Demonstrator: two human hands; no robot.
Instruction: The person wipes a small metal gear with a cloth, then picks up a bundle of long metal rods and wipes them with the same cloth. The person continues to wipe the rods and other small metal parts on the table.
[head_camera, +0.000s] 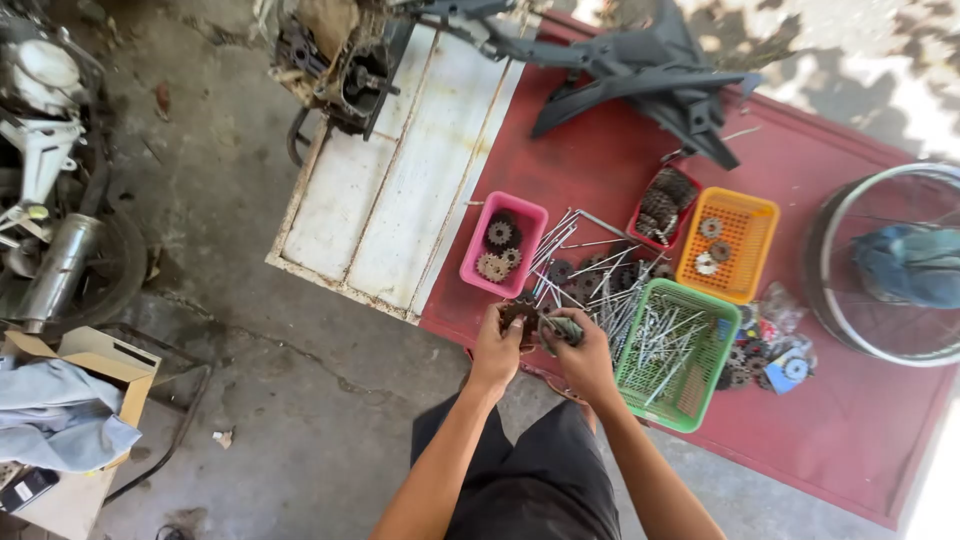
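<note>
My left hand (497, 345) holds a dark toothed sprocket (520, 313) at the near edge of a red table (610, 170). My right hand (578, 355) grips a small greenish-grey object (563, 328) pressed against that sprocket. Just beyond my hands a pink basket (478, 250) holds several rusty sprockets. A pile of loose metal spokes (590, 268) and dark sprockets lies between the baskets. A green basket (722, 362) full of spokes stands right of my right hand.
An orange basket (758, 262) and a small red tray (640, 215) of sprockets sit farther back. A spoked wheel rim (850, 225) lies at right, black plastic fairing (650, 75) at the back, a white board (390, 180) with an engine part (340, 70) at left. A motorcycle (50, 180) and cardboard box (90, 360) stand on the concrete floor.
</note>
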